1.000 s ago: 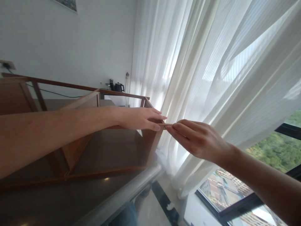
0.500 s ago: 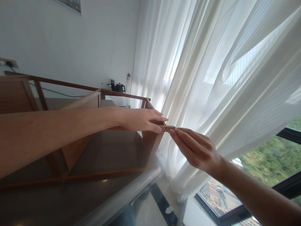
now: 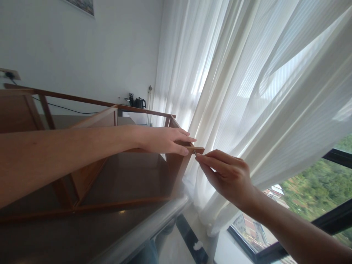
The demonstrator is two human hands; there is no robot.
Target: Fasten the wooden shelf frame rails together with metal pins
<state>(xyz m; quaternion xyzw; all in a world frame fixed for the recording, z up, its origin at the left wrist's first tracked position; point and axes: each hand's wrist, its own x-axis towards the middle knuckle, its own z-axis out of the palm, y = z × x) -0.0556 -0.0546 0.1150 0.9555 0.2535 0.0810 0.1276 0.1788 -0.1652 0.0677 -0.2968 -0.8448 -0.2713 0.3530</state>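
A wooden frame [image 3: 96,121] of brown boards and rails lies on a dark tabletop [image 3: 121,176]. My left hand [image 3: 165,140] reaches across it and presses its fingers on the frame's far corner by the curtain. A short wooden end piece [image 3: 198,149] sticks out from that corner. My right hand [image 3: 225,174] comes from the lower right with fingertips pinched on a small metal screw or pin [image 3: 195,152] just under that end piece.
Sheer white curtains [image 3: 247,80] hang right behind the frame's corner. A window [image 3: 308,183] at lower right shows trees and buildings. A black kettle [image 3: 139,102] stands at the far end. The table's pale rounded edge [image 3: 154,223] runs along the bottom.
My right hand slid back off the wooden end piece and dropped slightly, its fingers now pinched on the small metal part below it. My left hand has stayed on the corner.
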